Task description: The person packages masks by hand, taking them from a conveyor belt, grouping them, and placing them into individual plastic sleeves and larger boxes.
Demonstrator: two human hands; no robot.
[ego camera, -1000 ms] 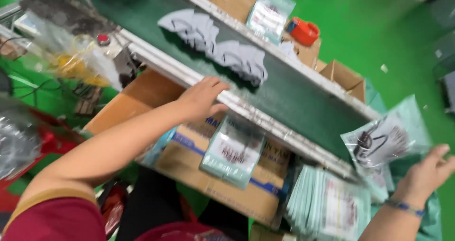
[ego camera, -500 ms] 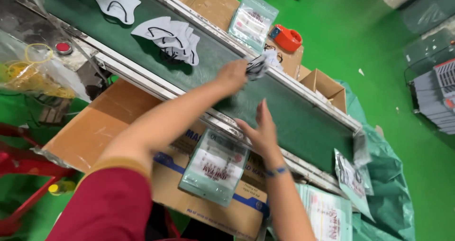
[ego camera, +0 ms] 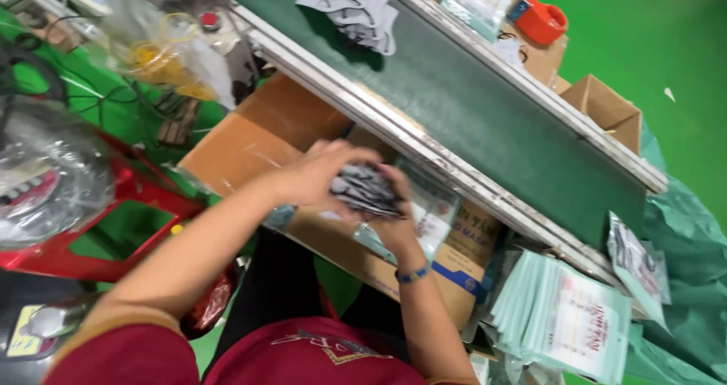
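Both my hands are together over the cardboard box (ego camera: 250, 139) in front of me. My left hand (ego camera: 314, 174) and my right hand (ego camera: 394, 222) grip a folded bundle of grey fabric masks (ego camera: 365, 190) between them. Under the hands lies a clear pouch (ego camera: 424, 211) with a pale green print. Farther up the green conveyor belt (ego camera: 469, 109) rests a loose pile of grey masks (ego camera: 356, 8).
A stack of pale green pouches (ego camera: 564, 321) lies at the lower right, with one filled pouch (ego camera: 634, 260) beside it. An orange tape dispenser (ego camera: 539, 19) sits on cartons beyond the belt. A red frame (ego camera: 113, 203) and plastic bags (ego camera: 45, 173) stand on the left.
My hands came back from the belt to the box with the grey masks, and both now hold the bundle. The pile on the belt has moved farther away.
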